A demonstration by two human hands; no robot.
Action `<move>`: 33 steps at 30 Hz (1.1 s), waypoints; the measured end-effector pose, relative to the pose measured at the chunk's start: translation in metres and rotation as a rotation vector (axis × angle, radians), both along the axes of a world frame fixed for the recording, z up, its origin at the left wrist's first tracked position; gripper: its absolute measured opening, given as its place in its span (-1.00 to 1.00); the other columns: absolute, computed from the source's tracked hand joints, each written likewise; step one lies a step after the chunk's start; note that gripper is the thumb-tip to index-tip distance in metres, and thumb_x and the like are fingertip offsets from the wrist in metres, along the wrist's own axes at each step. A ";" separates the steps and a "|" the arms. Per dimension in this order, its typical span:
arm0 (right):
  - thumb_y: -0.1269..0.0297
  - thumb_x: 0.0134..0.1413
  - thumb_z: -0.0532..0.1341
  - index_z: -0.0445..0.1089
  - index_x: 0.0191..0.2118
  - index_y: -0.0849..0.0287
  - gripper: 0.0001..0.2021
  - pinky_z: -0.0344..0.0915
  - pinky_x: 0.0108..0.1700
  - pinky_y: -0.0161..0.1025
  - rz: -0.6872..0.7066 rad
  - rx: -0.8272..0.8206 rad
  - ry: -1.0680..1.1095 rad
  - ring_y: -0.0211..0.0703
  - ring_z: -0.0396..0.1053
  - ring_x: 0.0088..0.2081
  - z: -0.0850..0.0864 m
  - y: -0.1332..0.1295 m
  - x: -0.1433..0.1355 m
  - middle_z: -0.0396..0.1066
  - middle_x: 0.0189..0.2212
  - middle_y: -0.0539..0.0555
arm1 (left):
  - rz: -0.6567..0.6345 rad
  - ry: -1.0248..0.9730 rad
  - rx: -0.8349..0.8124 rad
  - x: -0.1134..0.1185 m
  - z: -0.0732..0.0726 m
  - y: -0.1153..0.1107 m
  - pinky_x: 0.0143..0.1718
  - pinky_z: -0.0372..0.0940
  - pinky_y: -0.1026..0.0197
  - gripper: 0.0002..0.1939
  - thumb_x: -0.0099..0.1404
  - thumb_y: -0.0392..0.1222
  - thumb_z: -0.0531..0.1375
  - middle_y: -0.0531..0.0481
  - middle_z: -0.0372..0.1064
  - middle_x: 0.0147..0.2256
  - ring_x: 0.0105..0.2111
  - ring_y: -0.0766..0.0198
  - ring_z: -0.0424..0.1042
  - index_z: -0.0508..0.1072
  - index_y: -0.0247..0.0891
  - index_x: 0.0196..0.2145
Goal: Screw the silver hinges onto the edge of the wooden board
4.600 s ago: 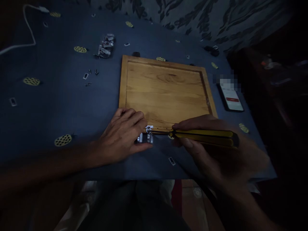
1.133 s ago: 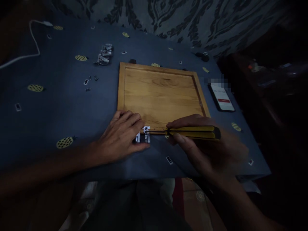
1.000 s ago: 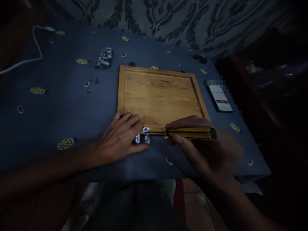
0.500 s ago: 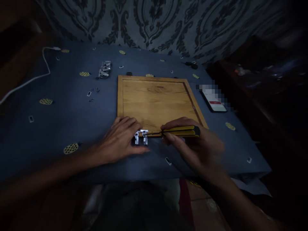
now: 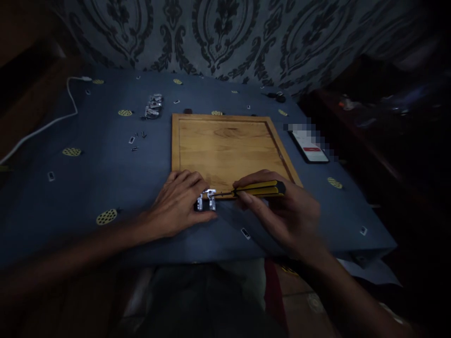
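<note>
A wooden cabinet door panel (image 5: 225, 145) with a raised frame lies flat on the cloth. At its near left edge is a shiny metal cabinet hinge (image 5: 211, 200), with its arms hanging over the edge. My left hand (image 5: 179, 199) closes over the panel's corner and the hinge, thumb below and fingers on top. My right hand (image 5: 282, 211) grips a screwdriver (image 5: 262, 188) by its yellow and black handle. The shaft lies nearly level, pointing left, and its tip meets the hinge. Whether a screw sits under the tip I cannot tell.
More metal hinges (image 5: 153, 106) lie in a group at the back left, with several small screws (image 5: 135, 148) nearer. A phone (image 5: 310, 148) rests right of the panel. A white cable (image 5: 72, 96) crosses the left side of the blue tablecloth (image 5: 116, 183). Black keys or similar (image 5: 278, 96) lie behind.
The view has shifted slightly. My right hand has turned a little around the screwdriver, whose tip stays at the hinge. My left hand keeps its place on the panel.
</note>
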State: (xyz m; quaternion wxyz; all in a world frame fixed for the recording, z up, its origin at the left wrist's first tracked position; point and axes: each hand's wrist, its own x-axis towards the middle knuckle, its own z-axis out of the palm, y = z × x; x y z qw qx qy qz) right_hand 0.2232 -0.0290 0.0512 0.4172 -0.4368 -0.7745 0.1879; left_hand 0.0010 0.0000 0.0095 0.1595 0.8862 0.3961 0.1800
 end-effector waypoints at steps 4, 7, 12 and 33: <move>0.34 0.26 0.32 0.47 -0.17 0.08 -0.94 0.47 -0.26 -0.22 -0.019 0.002 -0.015 -0.18 0.56 -0.37 0.001 0.000 -0.002 0.58 -0.33 -0.01 | 0.000 0.002 0.015 0.000 -0.002 0.000 0.04 0.20 0.02 -0.59 0.29 0.04 0.38 -0.09 0.45 -0.09 -0.03 0.05 0.37 0.49 -0.30 -0.06; 0.33 0.26 0.32 0.47 -0.17 0.07 -0.95 0.48 -0.26 -0.20 -0.021 0.019 -0.005 -0.19 0.55 -0.38 0.000 0.000 -0.002 0.58 -0.32 -0.01 | -0.005 0.004 0.024 -0.001 -0.003 0.001 0.02 0.20 0.02 -0.60 0.30 0.05 0.37 -0.08 0.45 -0.10 -0.05 0.05 0.37 0.49 -0.29 -0.07; 0.32 0.26 0.32 0.47 -0.15 0.04 -0.93 0.47 -0.29 -0.16 -0.019 -0.001 0.019 -0.18 0.55 -0.39 -0.002 -0.001 -0.001 0.57 -0.31 -0.02 | -0.008 0.014 0.015 -0.001 -0.002 0.001 0.02 0.21 0.00 -0.64 0.32 0.05 0.33 -0.06 0.45 -0.10 -0.05 0.05 0.37 0.47 -0.27 -0.08; 0.22 0.30 0.30 0.47 -0.14 -0.04 -0.95 0.48 -0.20 -0.06 -0.082 -0.040 0.049 -0.08 0.56 -0.27 -0.010 0.001 -0.003 0.58 -0.26 0.02 | 0.014 0.027 0.020 0.001 -0.003 0.001 0.01 0.19 -0.01 -0.63 0.29 0.06 0.36 -0.07 0.47 -0.10 -0.05 0.03 0.38 0.47 -0.25 -0.11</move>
